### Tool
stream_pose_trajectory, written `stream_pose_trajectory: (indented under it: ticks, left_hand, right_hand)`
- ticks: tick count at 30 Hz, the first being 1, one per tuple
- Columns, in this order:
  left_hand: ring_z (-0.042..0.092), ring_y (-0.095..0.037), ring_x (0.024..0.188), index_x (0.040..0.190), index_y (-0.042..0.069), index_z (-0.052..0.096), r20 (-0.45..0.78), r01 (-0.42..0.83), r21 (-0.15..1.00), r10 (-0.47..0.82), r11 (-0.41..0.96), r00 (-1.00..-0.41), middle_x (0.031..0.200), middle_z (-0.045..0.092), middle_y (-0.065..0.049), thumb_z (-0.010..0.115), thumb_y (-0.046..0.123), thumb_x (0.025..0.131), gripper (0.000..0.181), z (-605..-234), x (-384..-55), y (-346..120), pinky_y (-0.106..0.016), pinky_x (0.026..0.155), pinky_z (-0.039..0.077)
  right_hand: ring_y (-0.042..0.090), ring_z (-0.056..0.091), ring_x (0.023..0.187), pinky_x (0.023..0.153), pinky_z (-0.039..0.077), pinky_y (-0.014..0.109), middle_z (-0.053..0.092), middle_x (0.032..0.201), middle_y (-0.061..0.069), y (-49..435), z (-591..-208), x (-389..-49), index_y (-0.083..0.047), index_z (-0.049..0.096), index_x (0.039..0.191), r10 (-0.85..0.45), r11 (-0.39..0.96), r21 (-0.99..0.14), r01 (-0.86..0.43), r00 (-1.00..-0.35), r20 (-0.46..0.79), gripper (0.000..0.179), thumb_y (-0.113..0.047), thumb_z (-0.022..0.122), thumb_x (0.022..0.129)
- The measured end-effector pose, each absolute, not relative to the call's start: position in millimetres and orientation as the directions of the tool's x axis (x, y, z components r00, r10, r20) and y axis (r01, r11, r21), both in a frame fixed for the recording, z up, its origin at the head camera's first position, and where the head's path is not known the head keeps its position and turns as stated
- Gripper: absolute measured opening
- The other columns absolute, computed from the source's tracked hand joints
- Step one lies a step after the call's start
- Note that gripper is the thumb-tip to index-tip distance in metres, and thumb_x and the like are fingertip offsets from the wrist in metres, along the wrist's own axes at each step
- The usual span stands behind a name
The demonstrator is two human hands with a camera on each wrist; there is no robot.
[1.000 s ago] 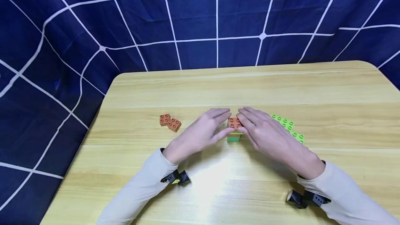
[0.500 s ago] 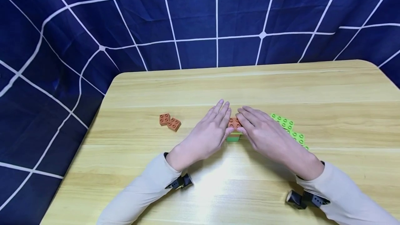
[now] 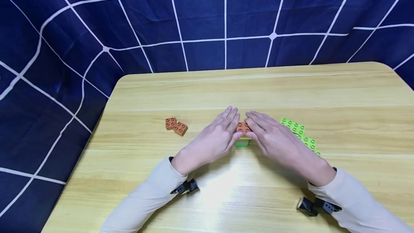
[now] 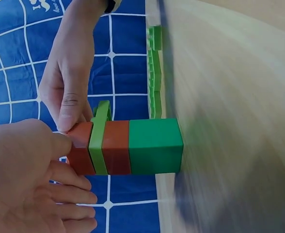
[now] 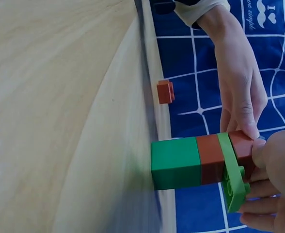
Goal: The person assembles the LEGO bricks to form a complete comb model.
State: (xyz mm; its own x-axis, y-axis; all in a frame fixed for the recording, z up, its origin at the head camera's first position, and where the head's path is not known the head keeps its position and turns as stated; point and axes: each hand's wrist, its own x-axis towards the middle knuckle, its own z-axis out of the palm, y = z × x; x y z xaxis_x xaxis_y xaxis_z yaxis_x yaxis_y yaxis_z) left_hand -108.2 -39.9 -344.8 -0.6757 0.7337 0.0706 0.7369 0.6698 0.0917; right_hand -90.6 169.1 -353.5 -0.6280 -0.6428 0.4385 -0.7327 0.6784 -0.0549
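Note:
A small stack stands upright on the table, with a green block (image 4: 154, 145) at the bottom. On it sit a brown-red brick (image 4: 116, 147), a flat lime plate (image 5: 234, 179) jutting out toward the right hand, and a top brown-red brick (image 3: 243, 128). The left hand (image 3: 215, 137) pinches this top brick from the left, thumb at its near face, the other fingers stretched out past it. From the right, the right hand (image 3: 279, 141) pinches the same brick between thumb and fingertips. Both hands hide its sides in the head view.
Left of the stack lie two loose brown-red bricks, one brick (image 3: 170, 123) against another brick (image 3: 180, 128). Lime studded plates (image 3: 292, 127) lie in a row beyond the right hand, partly covered by it. A dark blue cloth (image 3: 200, 17) hangs behind the wooden table (image 3: 258, 89).
The left hand's fingers have straightened and reach farther forward beside the top brick; its wrist has shifted slightly right. The right hand and the stack stay where they were.

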Motion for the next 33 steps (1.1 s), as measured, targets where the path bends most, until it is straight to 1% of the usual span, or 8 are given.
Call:
stream_pose_trajectory:
  ticks: [8,16,22,25,28,31,33]
  left_hand:
    - [0.016,-0.033,0.145,0.146,-0.007,0.03,0.074,0.733,0.069,0.729,0.677,-0.68,0.154,0.022,-0.024,0.027,0.037,0.106,0.06,-346,-105,-40,-0.035,0.119,0.008]
    - [0.016,-0.033,0.145,0.146,-0.007,0.03,0.091,0.736,0.06,0.731,0.674,-0.677,0.153,0.024,-0.022,0.028,0.037,0.106,0.06,-345,-105,-40,-0.034,0.119,0.007]
    - [0.019,-0.033,0.144,0.146,-0.006,0.033,0.094,0.736,0.029,0.732,0.676,-0.675,0.153,0.026,-0.021,0.028,0.037,0.106,0.059,-344,-105,-39,-0.04,0.12,0.012]
    - [0.019,-0.033,0.144,0.146,-0.005,0.034,0.097,0.737,0.002,0.733,0.676,-0.673,0.153,0.027,-0.021,0.028,0.037,0.106,0.058,-343,-105,-39,-0.04,0.12,0.013]
    - [0.019,-0.033,0.144,0.146,-0.005,0.034,0.098,0.74,-0.004,0.736,0.673,-0.67,0.153,0.027,-0.021,0.027,0.038,0.106,0.059,-343,-105,-39,-0.04,0.12,0.013]
    - [0.019,-0.032,0.144,0.145,-0.006,0.034,0.102,0.742,0.005,0.738,0.67,-0.667,0.153,0.027,-0.021,0.027,0.038,0.106,0.059,-342,-105,-39,-0.038,0.12,0.011]
    - [0.019,-0.032,0.144,0.145,-0.006,0.035,0.108,0.744,0.014,0.739,0.668,-0.665,0.152,0.028,-0.021,0.027,0.038,0.106,0.058,-343,-105,-39,-0.037,0.12,0.01]
  right_hand:
    - [0.043,0.053,0.121,0.101,0.044,0.055,0.056,0.13,0.027,169,-358,-89,0.009,0.057,0.127,-0.622,0.687,-0.085,-0.722,-0.644,0.445,0.063,-0.04,0.023,0.106]
    - [0.041,0.051,0.123,0.101,0.044,0.055,0.054,0.132,0.026,170,-359,-88,0.01,0.055,0.129,-0.611,0.692,-0.118,-0.713,-0.664,0.431,0.065,-0.041,0.021,0.106]
    - [0.042,0.05,0.124,0.104,0.041,0.055,0.054,0.132,0.027,170,-359,-89,0.01,0.056,0.128,-0.615,0.691,-0.086,-0.718,-0.646,0.452,0.066,-0.042,0.021,0.106]
    - [0.042,0.05,0.124,0.106,0.04,0.054,0.053,0.133,0.027,170,-357,-88,0.009,0.056,0.128,-0.614,0.696,-0.082,-0.713,-0.651,0.445,0.067,-0.043,0.022,0.106]
    - [0.042,0.048,0.126,0.107,0.038,0.054,0.053,0.134,0.027,171,-354,-87,0.009,0.055,0.129,-0.616,0.702,-0.099,-0.705,-0.671,0.412,0.062,-0.041,0.027,0.106]
    - [0.041,0.046,0.128,0.108,0.037,0.055,0.051,0.136,0.026,173,-350,-87,0.008,0.053,0.132,-0.612,0.71,-0.137,-0.69,-0.702,0.365,0.051,-0.033,0.041,0.104]
    - [0.041,0.046,0.128,0.107,0.038,0.056,0.051,0.136,0.025,177,-348,-86,0.007,0.053,0.133,-0.601,0.718,-0.159,-0.678,-0.719,0.35,0.047,-0.027,0.05,0.101]
